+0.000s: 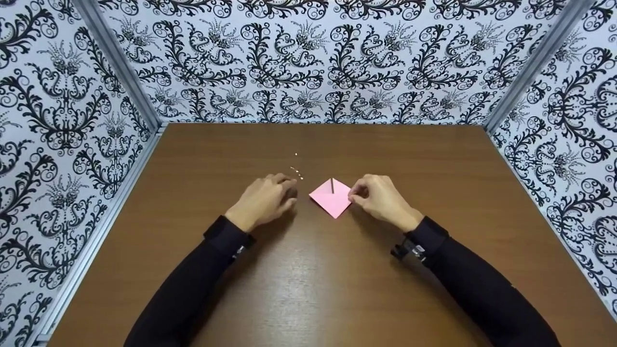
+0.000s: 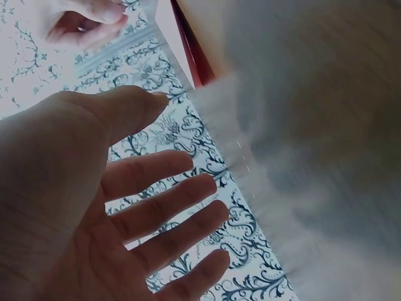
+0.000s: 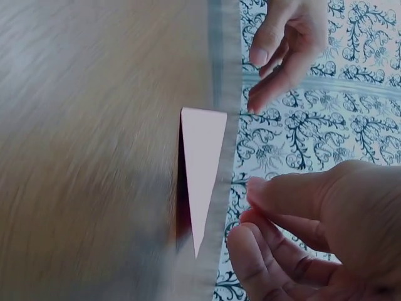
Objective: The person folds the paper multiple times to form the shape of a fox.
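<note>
A pink folded paper (image 1: 332, 202) lies as a small diamond on the brown table, one corner towards the person. From its far corner a narrow dark gap runs to the middle. In the right wrist view the paper (image 3: 203, 163) stands slightly raised, with shadow under one edge. My right hand (image 1: 383, 200) is at the paper's right corner, fingers loosely bent and thumb close to the index finger. Nothing shows between those fingertips (image 3: 254, 194). Left of the paper and apart from it, my left hand (image 1: 265, 200) hovers with relaxed, spread fingers (image 2: 175, 200), holding nothing.
Small pale specks (image 1: 297, 172) lie on the brown table (image 1: 299, 289), beyond the left hand. Black-and-white patterned walls (image 1: 308, 58) enclose the back and both sides, with grey metal posts (image 1: 535, 67) at the corners.
</note>
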Demonstrator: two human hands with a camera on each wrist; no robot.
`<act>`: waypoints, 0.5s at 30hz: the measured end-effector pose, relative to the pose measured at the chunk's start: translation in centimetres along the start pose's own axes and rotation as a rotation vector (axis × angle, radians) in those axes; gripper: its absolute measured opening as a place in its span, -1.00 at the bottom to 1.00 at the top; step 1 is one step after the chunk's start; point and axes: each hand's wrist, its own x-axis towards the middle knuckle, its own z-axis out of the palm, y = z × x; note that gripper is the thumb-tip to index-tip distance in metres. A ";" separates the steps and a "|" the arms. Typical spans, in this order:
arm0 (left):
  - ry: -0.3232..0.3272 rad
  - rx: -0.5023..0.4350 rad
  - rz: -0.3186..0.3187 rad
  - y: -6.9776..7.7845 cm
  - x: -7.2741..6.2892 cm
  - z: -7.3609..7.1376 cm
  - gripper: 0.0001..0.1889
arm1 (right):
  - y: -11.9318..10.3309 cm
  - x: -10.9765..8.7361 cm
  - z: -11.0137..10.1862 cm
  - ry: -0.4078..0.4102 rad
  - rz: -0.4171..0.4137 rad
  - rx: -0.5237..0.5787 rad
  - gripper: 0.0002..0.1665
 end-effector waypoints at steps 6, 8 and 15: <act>-0.013 -0.024 -0.052 -1.6 -0.4 -0.1 -0.39 | 1.4 -0.3 -0.6 0.051 0.027 0.011 -0.90; -0.019 -0.025 -0.066 -2.0 -0.7 0.0 -0.38 | 1.9 -0.4 -0.7 0.060 0.033 0.013 -0.90; -0.026 -0.037 -0.122 -3.5 -1.9 0.0 -0.36 | 4.1 -0.9 -1.3 0.103 0.023 0.012 -0.86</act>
